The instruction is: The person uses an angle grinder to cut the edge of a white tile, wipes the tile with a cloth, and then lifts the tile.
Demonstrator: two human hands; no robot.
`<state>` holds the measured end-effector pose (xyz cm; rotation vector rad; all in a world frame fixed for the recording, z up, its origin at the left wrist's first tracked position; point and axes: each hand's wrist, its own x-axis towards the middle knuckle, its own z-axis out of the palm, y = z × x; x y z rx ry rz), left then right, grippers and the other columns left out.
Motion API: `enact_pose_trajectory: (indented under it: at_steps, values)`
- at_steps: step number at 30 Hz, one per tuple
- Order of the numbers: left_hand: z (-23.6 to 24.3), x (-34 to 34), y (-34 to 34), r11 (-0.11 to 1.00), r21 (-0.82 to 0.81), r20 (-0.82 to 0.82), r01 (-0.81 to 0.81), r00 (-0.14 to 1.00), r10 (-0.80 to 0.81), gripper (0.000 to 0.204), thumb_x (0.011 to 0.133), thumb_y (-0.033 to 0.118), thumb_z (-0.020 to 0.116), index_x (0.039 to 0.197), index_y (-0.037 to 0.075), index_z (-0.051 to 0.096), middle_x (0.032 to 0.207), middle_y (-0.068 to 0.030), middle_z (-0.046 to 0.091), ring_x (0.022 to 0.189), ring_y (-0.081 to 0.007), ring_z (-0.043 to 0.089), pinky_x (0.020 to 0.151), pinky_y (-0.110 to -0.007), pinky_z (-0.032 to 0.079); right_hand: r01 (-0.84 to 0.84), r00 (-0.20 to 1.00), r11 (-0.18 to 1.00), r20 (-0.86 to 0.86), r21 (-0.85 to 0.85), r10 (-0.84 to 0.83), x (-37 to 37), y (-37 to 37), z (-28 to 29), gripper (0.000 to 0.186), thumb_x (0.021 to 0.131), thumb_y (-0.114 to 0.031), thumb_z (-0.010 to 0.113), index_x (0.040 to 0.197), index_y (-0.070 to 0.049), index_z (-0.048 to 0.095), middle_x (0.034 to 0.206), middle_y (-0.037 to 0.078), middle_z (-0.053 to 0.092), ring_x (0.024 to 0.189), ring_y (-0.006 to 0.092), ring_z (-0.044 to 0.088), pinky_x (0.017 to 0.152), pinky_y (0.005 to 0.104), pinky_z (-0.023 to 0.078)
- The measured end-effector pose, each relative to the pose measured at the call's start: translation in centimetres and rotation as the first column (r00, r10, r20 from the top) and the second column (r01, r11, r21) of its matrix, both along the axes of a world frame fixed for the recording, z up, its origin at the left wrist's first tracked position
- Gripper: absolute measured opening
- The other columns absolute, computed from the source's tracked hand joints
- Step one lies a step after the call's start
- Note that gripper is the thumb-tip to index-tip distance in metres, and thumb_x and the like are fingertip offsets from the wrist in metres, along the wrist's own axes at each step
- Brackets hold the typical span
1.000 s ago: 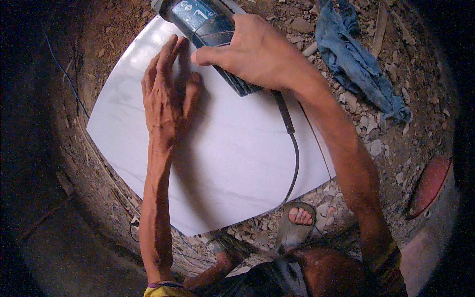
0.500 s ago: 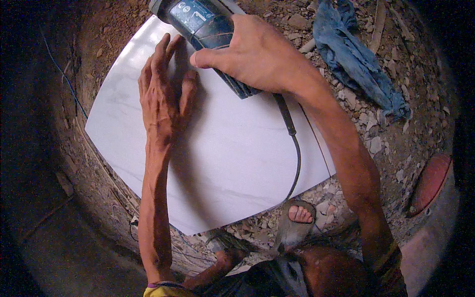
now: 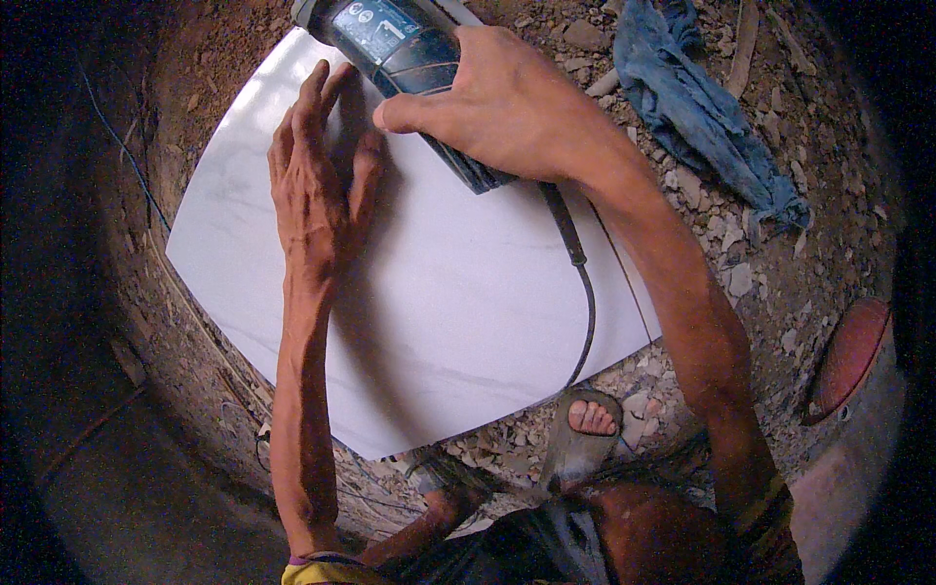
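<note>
My right hand [image 3: 497, 102] grips a blue-and-black corded tile cutter [image 3: 405, 49] from above, its thumb along the near side. The cutter rests over the far part of a large white tile [image 3: 458, 322] with faint grey veins; its blade is hidden. A thin dark straight line runs near the tile's right edge. My left hand [image 3: 317, 180] lies on the tile left of the cutter, holding nothing, its fingers stretched forward and thumb apart. From the cutter's rear a black power cord [image 3: 591, 322] curves over the tile toward my foot.
Broken rubble [image 3: 741, 283] surrounds the tile on the right. A crumpled blue cloth [image 3: 682, 107] lies at the far right. Closer to me stands a reddish rounded object [image 3: 850, 361]. My sandalled foot [image 3: 590, 419] is at the tile's near edge. A thin blue cable [image 3: 127, 151] runs along the left.
My left hand has shifted slightly forward and left on the tile. My right hand and the cutter stay almost in place.
</note>
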<state>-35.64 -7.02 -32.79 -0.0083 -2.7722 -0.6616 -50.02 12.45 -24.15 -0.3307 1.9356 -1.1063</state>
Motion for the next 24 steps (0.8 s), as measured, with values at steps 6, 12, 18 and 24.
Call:
enact_pose_trajectory:
  at_steps: [6, 12, 18, 24]
  values:
    - [0.2, 0.2, -0.3, 1.0, -0.006, 0.014, -0.005, 1.0, 0.005, 0.074, 0.103, 0.024, 0.073, 0.169, 0.011, 0.042, 0.163, -0.0121, 0.06, 0.15, -0.0391, 0.053, 0.129, -0.051, 0.037, -0.088, 0.994, 0.994, -0.066, -0.058, 0.084, 0.0, 2.3, -0.8, 0.066, 0.092, -0.045, 0.081, 0.111, 0.016, 0.067, 0.086, 0.026, 0.074, 0.079, 0.0356, 0.075, 0.074, 0.0476, 0.061]
    - [-0.2, 0.1, -0.1, 1.0, -0.015, 0.016, -0.011, 1.0, 0.011, 0.074, 0.103, 0.023, 0.073, 0.17, 0.013, 0.042, 0.164, -0.0119, 0.058, 0.151, -0.0391, 0.052, 0.13, -0.051, 0.037, 0.04, 0.94, 0.999, -0.337, -0.025, -0.046, 2.5, 0.9, -5.2, 0.06, 0.077, -0.05, 0.087, 0.087, 0.009, 0.081, 0.081, 0.03, 0.077, 0.079, 0.0405, 0.08, 0.079, 0.0487, 0.065]
    - [0.4, 0.1, -0.2, 0.999, -0.042, 0.049, -0.029, 0.998, 0.031, 0.075, 0.101, 0.021, 0.073, 0.17, 0.015, 0.043, 0.167, -0.0115, 0.055, 0.151, -0.039, 0.051, 0.13, -0.051, 0.036, 0.026, 0.962, 0.999, -0.269, -0.046, -0.038, 2.0, 0.9, -4.3, 0.058, 0.077, -0.05, 0.088, 0.084, 0.008, 0.08, 0.079, 0.029, 0.076, 0.076, 0.0396, 0.08, 0.077, 0.0485, 0.064]
    - [0.1, 0.5, -0.2, 0.999, 0.021, 0.044, -0.033, 0.999, 0.032, 0.076, 0.101, 0.021, 0.073, 0.17, 0.012, 0.042, 0.165, -0.0109, 0.058, 0.151, -0.0392, 0.052, 0.13, -0.05, 0.037, 0.04, 0.959, 0.995, -0.275, -0.096, -0.065, 2.7, 0.9, -5.4, 0.058, 0.077, -0.049, 0.088, 0.079, 0.008, 0.078, 0.073, 0.027, 0.075, 0.07, 0.0379, 0.078, 0.074, 0.0491, 0.064]
